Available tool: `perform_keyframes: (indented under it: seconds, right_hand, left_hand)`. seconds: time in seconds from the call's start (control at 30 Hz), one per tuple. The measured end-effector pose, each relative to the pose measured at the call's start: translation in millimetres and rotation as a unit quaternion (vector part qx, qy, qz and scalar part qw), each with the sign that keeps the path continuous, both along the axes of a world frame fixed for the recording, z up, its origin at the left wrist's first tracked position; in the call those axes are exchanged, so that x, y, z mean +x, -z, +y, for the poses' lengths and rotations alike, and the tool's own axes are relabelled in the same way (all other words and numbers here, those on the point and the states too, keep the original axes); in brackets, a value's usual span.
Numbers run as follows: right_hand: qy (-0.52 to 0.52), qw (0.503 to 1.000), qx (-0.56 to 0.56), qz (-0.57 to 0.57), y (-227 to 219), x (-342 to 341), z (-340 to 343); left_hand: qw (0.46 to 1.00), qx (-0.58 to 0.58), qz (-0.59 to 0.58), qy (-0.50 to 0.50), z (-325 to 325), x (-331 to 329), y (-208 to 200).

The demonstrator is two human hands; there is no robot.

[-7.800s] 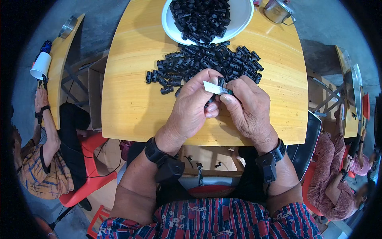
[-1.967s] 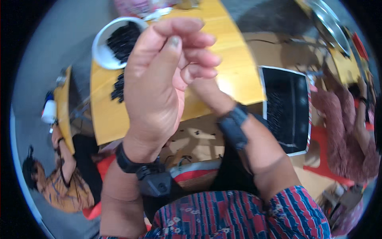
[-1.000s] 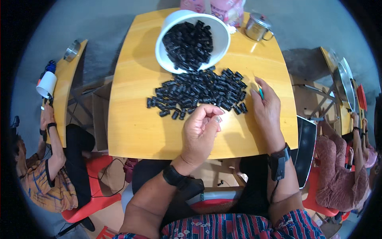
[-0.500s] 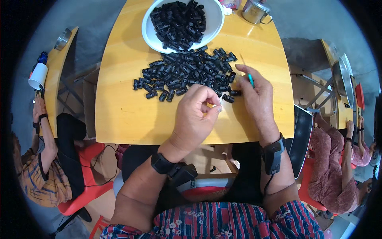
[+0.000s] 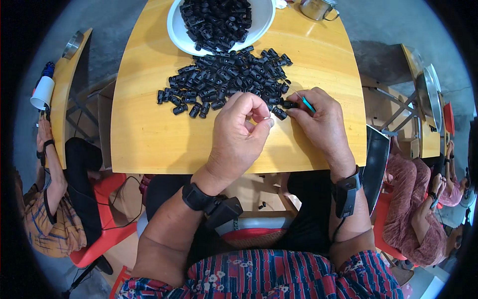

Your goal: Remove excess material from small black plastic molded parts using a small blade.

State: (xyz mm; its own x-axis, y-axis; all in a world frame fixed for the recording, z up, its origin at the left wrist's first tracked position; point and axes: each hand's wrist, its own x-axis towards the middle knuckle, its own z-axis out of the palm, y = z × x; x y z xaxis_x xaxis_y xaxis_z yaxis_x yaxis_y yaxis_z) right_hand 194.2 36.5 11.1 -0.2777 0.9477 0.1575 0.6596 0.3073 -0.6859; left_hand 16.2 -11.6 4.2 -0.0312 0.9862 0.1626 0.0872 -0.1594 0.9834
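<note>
Black pieces: the pile in front of you is made of short, glossy black cylinders, some with round holes in their sides; they lie at mixed angles across the middle of the table, strays trailing toward its left edge.
Near stray: one black cylinder lies tilted between your hands, just beside your right thumb.
Teal tool: a slim, bright teal strip shows in your right hand; its tip is too small to make out.
Right hand: your right hand is closed around the teal tool, low over the right half of the table.
Left hand: your left hand, apart from the right, has thumb and forefinger drawn together; you cannot tell what, if anything, is between them.
White bowl: at the far edge, this round bowl is heaped with more black pieces.
Table: pale yellow wood grain, specked near the pile; a metal mug stands by the far right corner of the tabletop.
Room: grey floor, red chairs, seated people at side tables left and right.
</note>
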Motion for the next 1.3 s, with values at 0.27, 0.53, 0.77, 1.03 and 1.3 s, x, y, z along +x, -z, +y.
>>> perform_keyframes:
  seconds: [0.27, 0.53, 0.77, 1.03, 1.3]
  right_hand:
    - [0.011, 0.999, 0.039, -0.019, -3, -2, 0]
    - [0.011, 1.000, 0.003, 0.021, -1, -9, 1]
    - [0.019, 0.940, -0.118, 0.320, -17, -19, -7]
    - [-0.043, 0.951, -0.106, 0.288, -19, -29, -9]
    - [-0.056, 0.942, -0.126, 0.307, -25, -33, -14]
  left_hand:
    - [0.999, -0.018, -0.044, 0.023, 1, 0, 8]
    - [0.998, -0.033, -0.047, 0.028, 1, -3, 7]
    - [0.988, -0.039, -0.148, 0.019, 2, -4, 3]
    - [0.977, -0.071, -0.190, 0.060, 4, -9, 2]
    - [0.969, -0.105, -0.207, 0.078, 4, -12, 0]
